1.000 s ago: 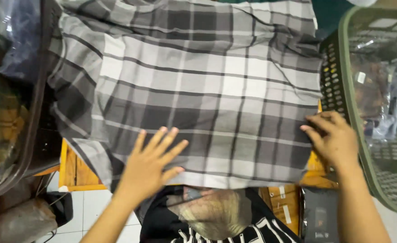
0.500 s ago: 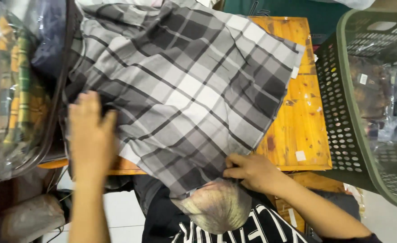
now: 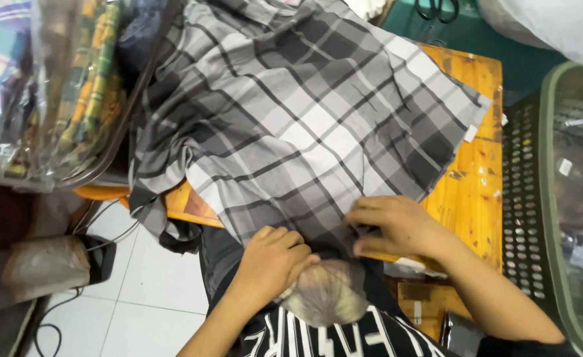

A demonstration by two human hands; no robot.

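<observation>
A grey, black and white plaid shirt (image 3: 304, 112) lies spread at an angle over an orange wooden table (image 3: 473, 192), its near corner hanging off the front edge. My left hand (image 3: 271, 258) is closed on that near hem, just over my lap. My right hand (image 3: 397, 225) pinches the same hem a little to the right, fingers bent on the cloth at the table's edge.
Clear plastic bags of folded coloured cloth (image 3: 47, 86) are stacked at the left. A green perforated basket (image 3: 555, 198) with bagged items stands at the right. White floor tiles (image 3: 139, 297) and cables lie below left. Black scissors (image 3: 437, 10) lie at the top.
The shirt went from lying square to turned at an angle. My left hand came in from the left edge, and both hands now grip the near hem together.
</observation>
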